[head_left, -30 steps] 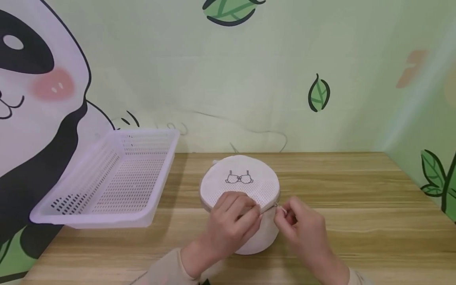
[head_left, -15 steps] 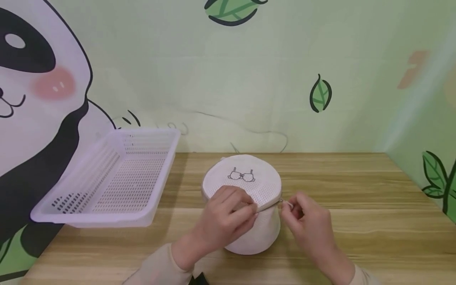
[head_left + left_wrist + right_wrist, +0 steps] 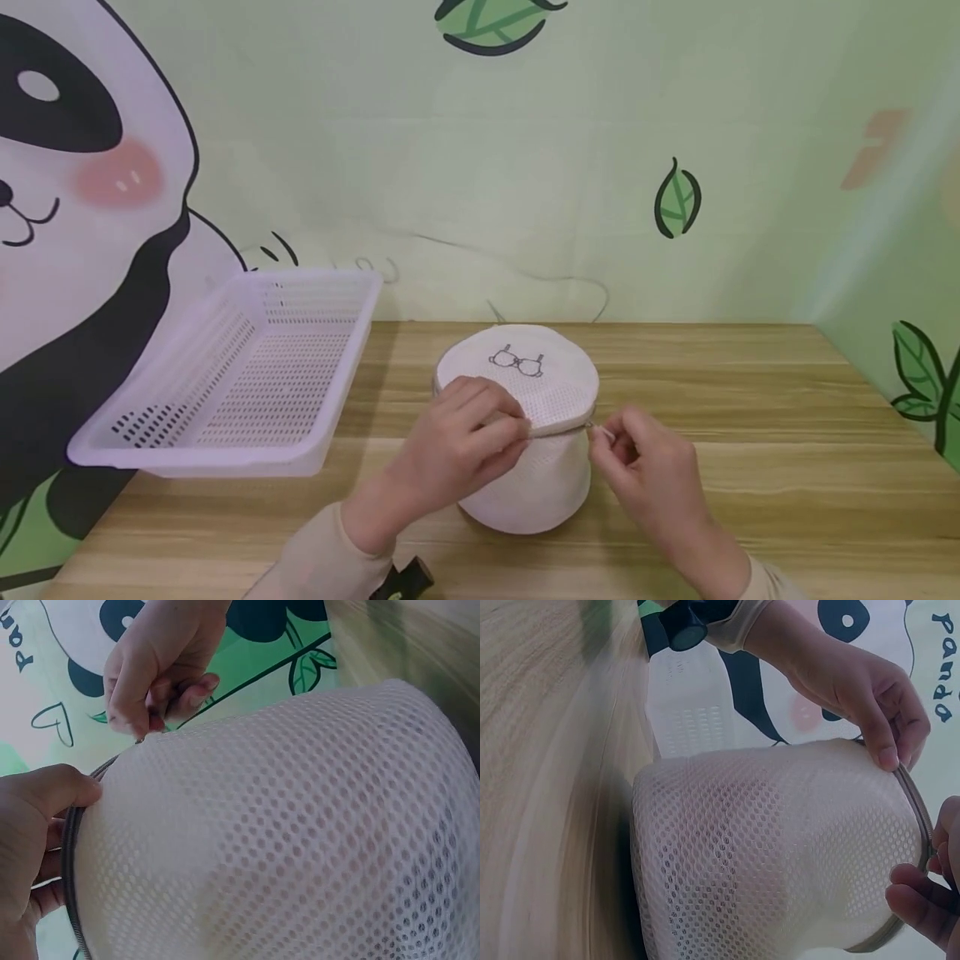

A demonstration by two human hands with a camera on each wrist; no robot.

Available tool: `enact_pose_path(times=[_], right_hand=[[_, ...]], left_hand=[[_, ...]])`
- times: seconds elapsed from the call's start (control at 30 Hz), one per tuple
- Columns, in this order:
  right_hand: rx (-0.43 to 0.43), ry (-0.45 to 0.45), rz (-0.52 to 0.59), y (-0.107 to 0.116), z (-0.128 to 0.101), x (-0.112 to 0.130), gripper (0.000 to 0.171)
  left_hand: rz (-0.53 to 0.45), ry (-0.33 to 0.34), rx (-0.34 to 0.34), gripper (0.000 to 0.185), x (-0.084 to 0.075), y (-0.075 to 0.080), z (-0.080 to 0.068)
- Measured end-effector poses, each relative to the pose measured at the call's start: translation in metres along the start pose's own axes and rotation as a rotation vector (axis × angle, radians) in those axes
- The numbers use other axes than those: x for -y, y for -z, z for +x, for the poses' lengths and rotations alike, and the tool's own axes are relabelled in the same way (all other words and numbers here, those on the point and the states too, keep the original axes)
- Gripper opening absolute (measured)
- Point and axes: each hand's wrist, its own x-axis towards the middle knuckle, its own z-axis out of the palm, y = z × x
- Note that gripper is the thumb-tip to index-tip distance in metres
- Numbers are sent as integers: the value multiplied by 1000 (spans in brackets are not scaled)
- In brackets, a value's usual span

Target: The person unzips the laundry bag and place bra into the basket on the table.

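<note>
A round white mesh laundry bag point(image 3: 525, 433) stands on a wooden table point(image 3: 750, 467). The left hand point(image 3: 457, 442) pinches the bag's top rim, fingers curled over the edge. The right hand point(image 3: 645, 475) pinches the small zipper pull point(image 3: 592, 427) at the rim. A white perforated plastic basket point(image 3: 232, 375) sits to the left.

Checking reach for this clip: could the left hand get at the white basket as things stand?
Probably yes, but not while it is busy: the left hand grips the rim of the mesh laundry bag. The basket sits on its side of the table, with nothing between them.
</note>
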Motion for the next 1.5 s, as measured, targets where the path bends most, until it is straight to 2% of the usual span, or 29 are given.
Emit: enact_pose_path(times=[0.27,0.47,0.6,0.8,0.93,1.13,1.3,1.5], right_hand=[[-22,39,22,-3,-1,6,17],[-32,52,46,-7,-4,11,16],[-29,62,58,-8,-5,15,17],[-14,72,85,-9,-8,19,18],[3,86,116,-10,-9,21,17],[41,95,177,-11,-11,24,12],[29,101,202,-13,-13,25,35],[-53,169,223,-15,-13,25,32]], left_hand=[[25,46,67,26,5,7,-1],[93,16,90,37,0,7,0],[158,-6,59,41,-10,2,1],[193,15,9,36,-22,-7,2],[204,14,-28,32,-24,-11,1],[244,-7,-47,20,-23,-14,-1],[328,-67,-67,13,-20,-16,-2],[432,-163,-105,16,-16,-16,-1]])
